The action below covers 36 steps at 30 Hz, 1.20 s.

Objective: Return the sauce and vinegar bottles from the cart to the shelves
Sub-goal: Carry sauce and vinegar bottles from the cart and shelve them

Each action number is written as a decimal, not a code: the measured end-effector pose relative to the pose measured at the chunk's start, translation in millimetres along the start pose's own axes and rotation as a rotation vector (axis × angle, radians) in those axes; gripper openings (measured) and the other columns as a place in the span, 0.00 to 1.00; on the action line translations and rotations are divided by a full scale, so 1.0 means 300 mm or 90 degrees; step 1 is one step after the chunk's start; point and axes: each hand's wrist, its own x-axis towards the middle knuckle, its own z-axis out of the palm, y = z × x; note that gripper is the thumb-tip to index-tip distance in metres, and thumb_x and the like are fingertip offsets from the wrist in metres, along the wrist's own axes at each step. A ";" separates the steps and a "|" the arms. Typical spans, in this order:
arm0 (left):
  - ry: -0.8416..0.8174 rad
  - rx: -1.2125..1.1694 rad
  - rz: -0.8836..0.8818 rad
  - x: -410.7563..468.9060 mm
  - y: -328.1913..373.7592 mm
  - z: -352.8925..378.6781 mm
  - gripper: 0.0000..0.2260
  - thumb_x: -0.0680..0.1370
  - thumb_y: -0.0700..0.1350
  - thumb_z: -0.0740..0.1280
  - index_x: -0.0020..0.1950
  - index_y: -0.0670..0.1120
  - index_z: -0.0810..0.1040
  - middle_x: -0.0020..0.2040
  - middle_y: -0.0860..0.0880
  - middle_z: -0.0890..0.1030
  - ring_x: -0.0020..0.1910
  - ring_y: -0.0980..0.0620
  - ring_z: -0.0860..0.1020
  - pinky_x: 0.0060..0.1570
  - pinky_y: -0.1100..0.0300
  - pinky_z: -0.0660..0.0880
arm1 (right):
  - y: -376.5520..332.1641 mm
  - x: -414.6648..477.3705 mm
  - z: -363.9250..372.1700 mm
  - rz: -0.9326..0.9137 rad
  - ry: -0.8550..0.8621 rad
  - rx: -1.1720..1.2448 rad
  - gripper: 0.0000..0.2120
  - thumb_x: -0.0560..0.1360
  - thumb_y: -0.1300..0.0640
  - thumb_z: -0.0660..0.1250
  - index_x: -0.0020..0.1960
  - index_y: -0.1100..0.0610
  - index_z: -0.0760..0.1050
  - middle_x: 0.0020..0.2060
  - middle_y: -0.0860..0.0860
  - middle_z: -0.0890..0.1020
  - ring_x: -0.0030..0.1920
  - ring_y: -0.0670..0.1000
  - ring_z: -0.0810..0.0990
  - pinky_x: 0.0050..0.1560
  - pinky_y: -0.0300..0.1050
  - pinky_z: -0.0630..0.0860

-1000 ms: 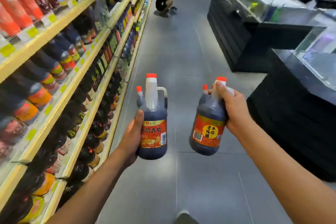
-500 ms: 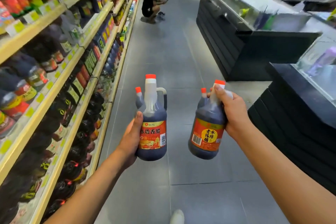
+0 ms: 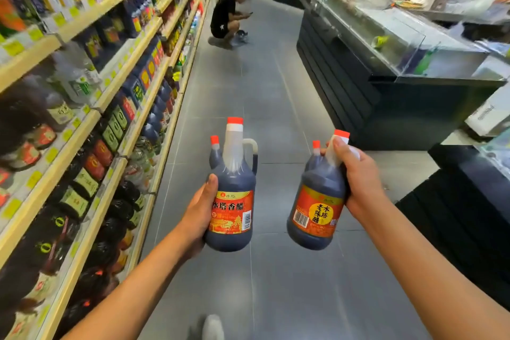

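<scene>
A: How far along is the person with the bottles?

B: Midway, by the look of it. Both bottles are in the air, carried down the aisle, and neither is on the shelves (image 3: 27,63) yet. No cart is in view

A: How are the hands set?

B: The left hand (image 3: 201,212) wraps around the side of the left bottle (image 3: 231,201), thumb up on its shoulder, holding it upright. The right hand (image 3: 356,179) grips the right bottle (image 3: 317,207) high up around the neck, and that one tilts a little to the left

A: What kind of bottles?

B: Dark vinegar with red and orange labels and red caps. Each seems to have a small bottle strapped beside its neck

A: And where would they go?

B: The shelves run along the left, packed with dark bottles near and far. The exact slot cannot be told from here because the near rows are blurred. A crouching person (image 3: 226,14) is far down the aisle and a glass counter (image 3: 386,44) stands on the right

A: So what is left?

B: Probably finding the matching row, then setting each bottle down
</scene>
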 end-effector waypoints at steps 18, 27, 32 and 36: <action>0.008 -0.003 0.045 1.008 0.328 0.046 0.29 0.69 0.69 0.65 0.64 0.54 0.74 0.48 0.55 0.87 0.50 0.52 0.86 0.43 0.59 0.83 | -0.121 1.075 0.205 -0.045 -0.038 -0.095 0.17 0.78 0.43 0.68 0.46 0.57 0.79 0.40 0.54 0.85 0.41 0.55 0.85 0.43 0.50 0.82; 0.216 -0.067 0.101 1.239 0.478 -0.173 0.42 0.60 0.74 0.74 0.69 0.56 0.72 0.59 0.52 0.85 0.58 0.46 0.83 0.60 0.45 0.79 | -0.191 1.466 0.635 -0.030 -0.184 -0.098 0.15 0.78 0.43 0.67 0.46 0.56 0.80 0.42 0.54 0.86 0.42 0.56 0.86 0.45 0.52 0.81; 0.325 -0.098 0.127 1.319 0.557 -0.416 0.44 0.62 0.69 0.76 0.73 0.52 0.70 0.64 0.47 0.82 0.61 0.45 0.82 0.63 0.43 0.77 | -0.189 1.599 0.970 -0.002 -0.273 -0.077 0.12 0.79 0.48 0.68 0.44 0.56 0.80 0.39 0.53 0.87 0.42 0.57 0.85 0.45 0.51 0.80; 0.365 -0.114 0.130 1.359 0.580 -0.606 0.48 0.57 0.72 0.78 0.72 0.54 0.70 0.62 0.48 0.83 0.60 0.44 0.83 0.62 0.41 0.78 | -0.159 1.668 1.221 -0.009 -0.335 -0.084 0.13 0.79 0.47 0.67 0.44 0.56 0.80 0.40 0.54 0.86 0.43 0.59 0.84 0.47 0.53 0.80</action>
